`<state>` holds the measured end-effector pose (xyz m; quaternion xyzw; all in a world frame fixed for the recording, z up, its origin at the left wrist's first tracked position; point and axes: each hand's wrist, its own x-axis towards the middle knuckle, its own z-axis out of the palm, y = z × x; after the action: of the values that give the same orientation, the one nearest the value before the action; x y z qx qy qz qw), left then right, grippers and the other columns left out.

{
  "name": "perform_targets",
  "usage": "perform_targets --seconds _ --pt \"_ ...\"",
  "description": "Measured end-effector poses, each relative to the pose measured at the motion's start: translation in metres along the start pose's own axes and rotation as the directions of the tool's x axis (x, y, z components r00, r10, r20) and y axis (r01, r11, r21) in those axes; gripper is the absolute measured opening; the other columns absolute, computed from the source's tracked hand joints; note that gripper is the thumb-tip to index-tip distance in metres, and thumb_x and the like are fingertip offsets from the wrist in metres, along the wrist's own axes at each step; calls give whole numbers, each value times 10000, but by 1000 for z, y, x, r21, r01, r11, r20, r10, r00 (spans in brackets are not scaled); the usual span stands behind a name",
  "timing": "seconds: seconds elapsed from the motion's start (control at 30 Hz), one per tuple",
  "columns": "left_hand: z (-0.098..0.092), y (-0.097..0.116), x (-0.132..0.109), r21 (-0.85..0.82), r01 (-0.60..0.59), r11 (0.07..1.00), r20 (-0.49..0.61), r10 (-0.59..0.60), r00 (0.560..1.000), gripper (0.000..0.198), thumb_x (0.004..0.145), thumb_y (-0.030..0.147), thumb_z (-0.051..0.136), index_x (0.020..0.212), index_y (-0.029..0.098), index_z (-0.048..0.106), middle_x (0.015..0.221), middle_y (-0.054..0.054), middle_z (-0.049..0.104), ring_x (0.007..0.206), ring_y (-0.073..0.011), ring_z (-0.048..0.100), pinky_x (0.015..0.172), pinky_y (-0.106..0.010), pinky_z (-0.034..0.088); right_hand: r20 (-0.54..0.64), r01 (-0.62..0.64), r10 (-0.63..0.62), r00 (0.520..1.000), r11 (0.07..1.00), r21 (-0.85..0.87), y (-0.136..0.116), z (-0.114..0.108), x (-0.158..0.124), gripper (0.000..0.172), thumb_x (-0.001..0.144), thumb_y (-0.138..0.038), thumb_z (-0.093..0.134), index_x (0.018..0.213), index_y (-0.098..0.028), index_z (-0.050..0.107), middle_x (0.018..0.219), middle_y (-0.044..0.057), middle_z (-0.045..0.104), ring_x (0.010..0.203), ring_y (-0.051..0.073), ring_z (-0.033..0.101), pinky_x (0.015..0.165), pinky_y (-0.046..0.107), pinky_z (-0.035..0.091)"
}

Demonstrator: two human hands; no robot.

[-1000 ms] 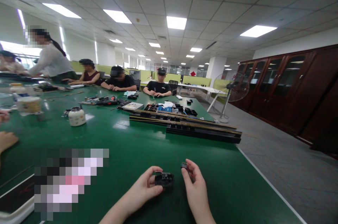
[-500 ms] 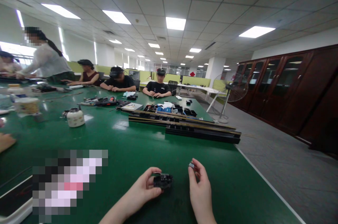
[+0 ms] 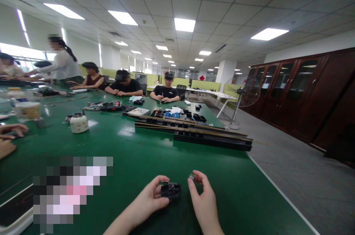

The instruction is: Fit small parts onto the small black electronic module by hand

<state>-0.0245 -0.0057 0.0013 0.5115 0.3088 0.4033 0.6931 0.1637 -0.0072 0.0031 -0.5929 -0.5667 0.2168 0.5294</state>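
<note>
My left hand is closed round a small black plastic part with an uneven, hollow-looking top, held just over the green table. A little to its right, my right hand pinches a small silver-grey piece between thumb and fingers. The piece looks like a little metal block with a greenish edge; its exact kind is too small to make out. A narrow gap separates the two parts.
Long black rails with thin brass-coloured rods lie ahead of my hands. A white jar stands left of them. Beyond are tools and blue boxes. Another person's hands rest at the left edge. Several people sit round the table.
My right hand has moved left with the silver-grey piece, closer to the black part. My left hand has hardly moved. At the left edge, another person's second hand has come into view.
</note>
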Motion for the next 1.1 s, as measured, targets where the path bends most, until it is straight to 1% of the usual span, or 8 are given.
perform_targets --seconds 0.1,0.2,0.37,0.5,0.6,0.7,0.9,1.1 --pt "0 -2 0 -10 -5 1000 -5 5 1000 462 623 159 693 993 206 421 918 -39 663 814 -144 593 732 -271 370 98 64 -66 993 998 25 -8 2 -6 248 742 -352 564 924 -189 606 897 77 651 868 225 601 813 350 466" --pt "1 -1 0 -13 -11 1000 -1 11 1000 439 627 154 689 980 205 433 876 -19 655 788 -132 587 710 -260 368 192 135 -155 969 985 112 -18 3 -12 194 733 -286 586 897 -197 637 889 67 664 848 208 620 792 313 489" --pt "1 -1 0 5 -8 1000 2 8 1000 404 637 142 679 962 204 447 847 -2 642 726 -107 571 656 -237 357 297 124 -184 937 969 212 -21 7 -17 176 714 -207 604 884 -210 650 968 68 657 948 209 600 862 320 461" --pt "-1 -4 1 -2 -24 1000 17 24 1000 409 644 157 678 975 202 443 847 -5 642 725 -107 569 666 -246 358 297 167 -200 934 977 133 -16 9 -14 172 727 -214 599 890 -233 650 1011 67 638 1021 217 550 923 360 408" --pt "0 -3 2 5 -30 1000 -7 30 1000 424 636 159 684 979 197 438 852 -8 642 735 -109 568 669 -247 358 354 266 -266 897 963 48 -18 7 -14 166 716 -185 607 867 -237 652 992 60 641 1016 220 536 920 375 396" --pt "3 1 1 22 -23 999 -30 24 999 430 610 144 698 952 193 442 827 3 639 740 -111 564 681 -250 358 428 309 -264 864 950 -37 -24 4 -14 168 715 -168 603 854 -247 655 1009 53 636 1018 225 527 908 388 392" --pt "8 4 -1 40 -3 999 -47 5 999 438 579 173 711 928 206 448 738 39 603 658 -105 540 615 -243 334 434 334 -285 855 942 -39 -28 0 -14 191 741 -167 559 884 -260 645 1015 41 637 1015 227 529 901 402 393" --pt "7 4 -2 70 17 997 -53 -13 999 420 606 203 682 947 201 437 730 26 595 643 -116 541 633 -266 343 416 309 -273 867 951 -20 -26 2 -15 180 748 -189 557 882 -268 648 1000 38 642 995 234 541 882 400 410"
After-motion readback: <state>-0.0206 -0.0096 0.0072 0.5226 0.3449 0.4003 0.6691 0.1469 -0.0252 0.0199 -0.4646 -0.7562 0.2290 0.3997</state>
